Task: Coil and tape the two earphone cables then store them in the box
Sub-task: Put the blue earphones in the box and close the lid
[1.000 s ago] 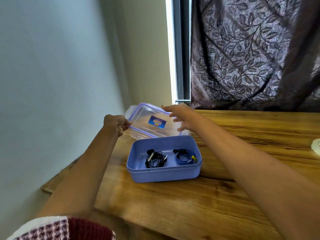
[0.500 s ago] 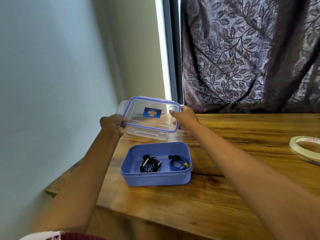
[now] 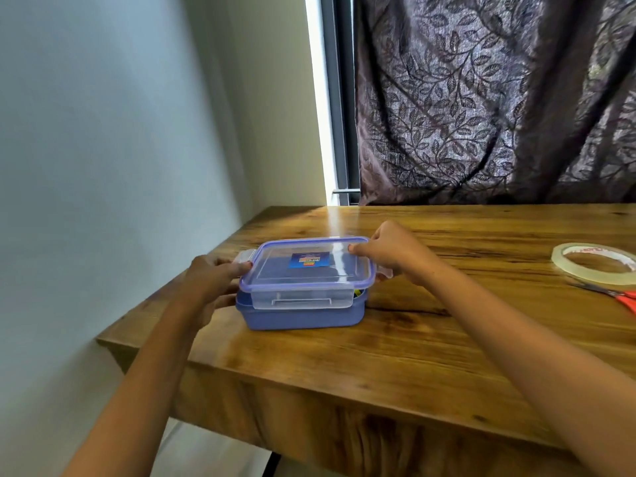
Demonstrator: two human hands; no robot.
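Wall fills the far L side, well L of the fingers.

L hand: fingers curled, grasping the L end of the lid. Thumb tip is on top, touching the lid's L clip; the other fingers wrap round lower down, against the L end of the box. Can't tell if they press the box wall or only touch it.

Between the 2 hands: blue box on the wood table, near its L front corner. The clear lid w/ purple rim lies on top of it and covers the opening. Front clip hangs unlatched over the box's front wall. Blue sticker sits mid-lid, roughly halfway between the L thumb and R fingertips. Earphone cables can't be made out through the lid; only a small yellow/dark bit shows in the gap at the box's R front corner, below the R fingers.

R hand: fingers clenched round the lid's R rear corner, thumb and forefinger pinching the rim. R clip sticks out just under the hand, unlatched.

Beyond the fingers, at the back: window frame and a dark leaf-pattern curtain.

Well R of the R hand: clear tape roll lying flat, and just in front of it scissors w/ orange handles, partly cut off by the edge.
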